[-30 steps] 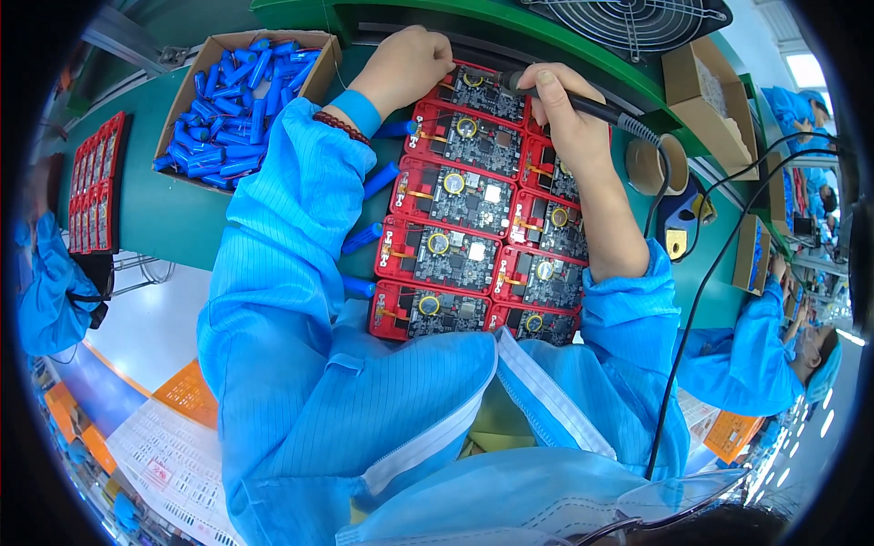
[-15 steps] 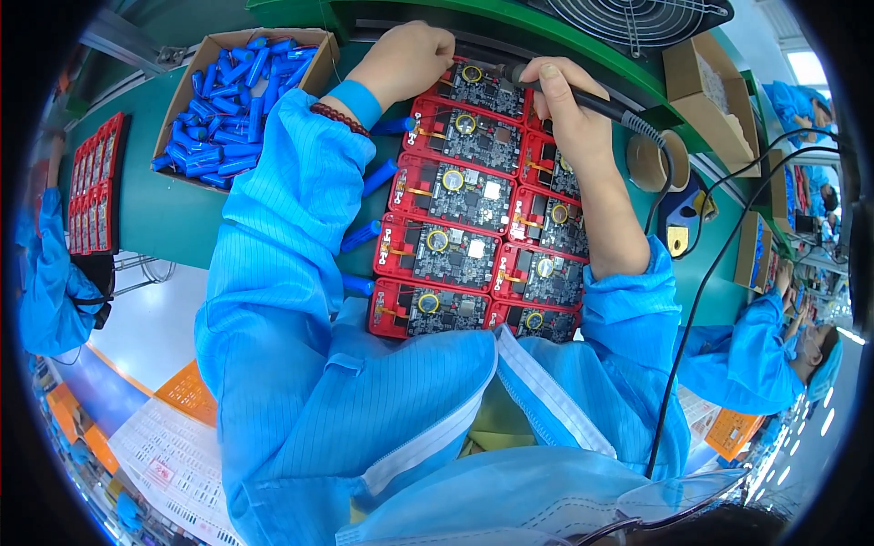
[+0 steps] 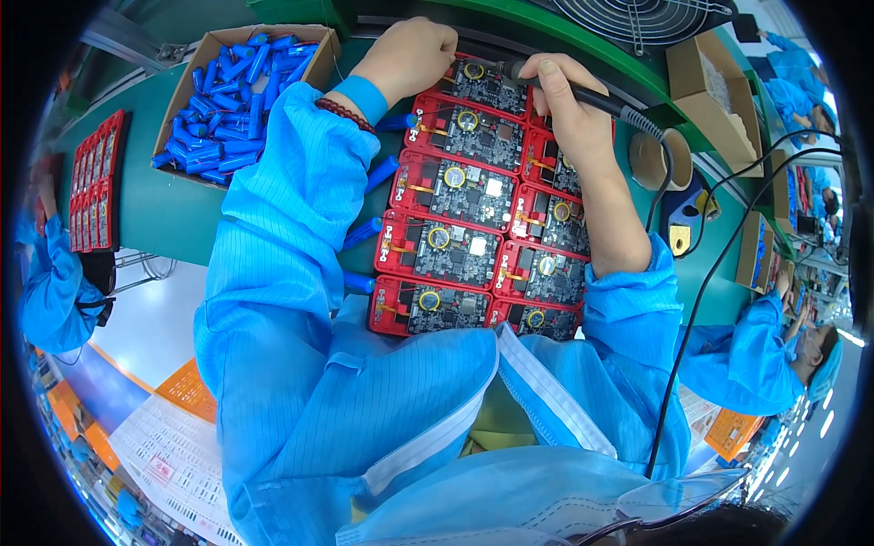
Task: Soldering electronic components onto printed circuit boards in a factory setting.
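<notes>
My right hand (image 3: 572, 109) grips a soldering iron (image 3: 596, 98) like a pen. Its front end points left over the circuit board (image 3: 482, 88) in the farthest red housing. Beside that board's upper left corner, my left hand (image 3: 410, 62) has its fingers pinched together, and whatever they hold is hidden. Two columns of red housings (image 3: 387, 300) with circuit boards, each carrying a round yellow-rimmed part, run toward my body. Blue cylindrical batteries (image 3: 362, 234) lie along their left side, partly under my left sleeve.
A cardboard box (image 3: 205, 45) full of blue batteries stands at the left. To the right are a tape roll (image 3: 674, 159), a soldering iron stand (image 3: 681, 214) with yellow sponge and an open carton (image 3: 715, 100). Black cables (image 3: 696, 300) hang near my right arm. Co-workers sit on both sides.
Both hands keep nearly the same places, the iron still over the farthest board. The view has shifted very slightly. At the upper right, a co-worker in blue has moved.
</notes>
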`<state>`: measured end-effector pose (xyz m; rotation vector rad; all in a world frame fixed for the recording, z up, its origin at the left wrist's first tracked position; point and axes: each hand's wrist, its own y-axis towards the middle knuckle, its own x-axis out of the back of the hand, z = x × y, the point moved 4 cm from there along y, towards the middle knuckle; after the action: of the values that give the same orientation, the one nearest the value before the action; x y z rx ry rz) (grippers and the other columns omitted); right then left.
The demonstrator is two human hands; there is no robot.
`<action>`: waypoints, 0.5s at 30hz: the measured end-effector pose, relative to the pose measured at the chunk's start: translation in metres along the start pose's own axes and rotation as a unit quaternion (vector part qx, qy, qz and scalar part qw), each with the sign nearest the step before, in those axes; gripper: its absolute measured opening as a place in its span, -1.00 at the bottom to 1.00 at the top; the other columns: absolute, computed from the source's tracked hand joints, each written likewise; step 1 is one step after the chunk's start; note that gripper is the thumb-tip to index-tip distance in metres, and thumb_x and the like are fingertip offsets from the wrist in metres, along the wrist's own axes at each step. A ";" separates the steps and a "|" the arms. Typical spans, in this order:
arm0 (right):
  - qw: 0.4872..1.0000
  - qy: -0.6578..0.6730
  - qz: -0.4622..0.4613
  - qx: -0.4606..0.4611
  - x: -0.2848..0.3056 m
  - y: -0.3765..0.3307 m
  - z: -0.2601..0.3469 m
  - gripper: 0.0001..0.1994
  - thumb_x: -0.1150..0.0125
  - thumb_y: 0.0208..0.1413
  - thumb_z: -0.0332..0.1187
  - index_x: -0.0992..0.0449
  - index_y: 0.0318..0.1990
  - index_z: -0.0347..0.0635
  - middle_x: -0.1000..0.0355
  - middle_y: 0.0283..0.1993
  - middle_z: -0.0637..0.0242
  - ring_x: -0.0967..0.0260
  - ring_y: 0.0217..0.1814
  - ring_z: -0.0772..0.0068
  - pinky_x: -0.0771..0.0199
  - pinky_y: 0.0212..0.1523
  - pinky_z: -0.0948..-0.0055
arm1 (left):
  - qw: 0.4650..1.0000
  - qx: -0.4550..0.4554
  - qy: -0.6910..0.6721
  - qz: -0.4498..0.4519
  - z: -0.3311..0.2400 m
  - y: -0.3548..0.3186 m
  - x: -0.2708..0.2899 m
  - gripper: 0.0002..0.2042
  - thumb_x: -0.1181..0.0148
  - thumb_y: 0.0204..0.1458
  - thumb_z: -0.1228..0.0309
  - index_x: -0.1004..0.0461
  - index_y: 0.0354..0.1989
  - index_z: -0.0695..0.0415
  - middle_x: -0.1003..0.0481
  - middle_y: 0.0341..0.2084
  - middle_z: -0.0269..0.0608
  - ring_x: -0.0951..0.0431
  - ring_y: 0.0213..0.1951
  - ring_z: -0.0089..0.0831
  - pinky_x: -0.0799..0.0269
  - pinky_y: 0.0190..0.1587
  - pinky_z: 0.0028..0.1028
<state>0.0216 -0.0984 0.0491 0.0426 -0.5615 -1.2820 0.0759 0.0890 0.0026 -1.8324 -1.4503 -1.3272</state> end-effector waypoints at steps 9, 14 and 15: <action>1.000 -0.003 0.006 -0.004 -0.001 0.000 -0.001 -0.72 0.00 0.22 -0.19 -0.51 -0.30 -0.20 -0.32 -0.53 0.46 -0.20 -0.54 0.70 -0.22 -0.51 0.65 | 1.000 0.021 0.012 0.002 -0.003 0.000 0.001 -0.89 -0.10 -0.03 0.40 -0.47 -0.48 0.17 -0.41 -0.49 -0.02 -0.44 -0.38 -0.09 -0.35 -0.29 -0.24; 1.000 -0.009 0.006 0.011 -0.002 -0.001 0.000 -0.73 0.01 0.22 -0.20 -0.51 -0.31 -0.20 -0.33 -0.53 0.45 -0.21 -0.54 0.69 -0.24 -0.50 0.65 | 1.000 0.009 0.028 -0.011 -0.003 0.000 0.000 -0.89 -0.13 -0.03 0.39 -0.47 -0.49 0.16 -0.41 -0.49 -0.02 -0.45 -0.37 -0.10 -0.36 -0.29 -0.24; 1.000 -0.007 0.000 0.015 -0.001 -0.002 0.001 -0.73 0.01 0.22 -0.19 -0.51 -0.30 -0.20 -0.33 -0.53 0.46 -0.21 -0.54 0.70 -0.23 -0.51 0.65 | 1.000 0.009 0.028 -0.011 -0.003 0.000 0.000 -0.89 -0.13 -0.03 0.39 -0.47 -0.49 0.16 -0.41 -0.49 -0.02 -0.45 -0.37 -0.10 -0.36 -0.29 -0.24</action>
<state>0.0191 -0.0976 0.0492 0.0579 -0.5936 -1.2740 0.0746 0.0864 0.0039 -1.7592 -1.4521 -1.3610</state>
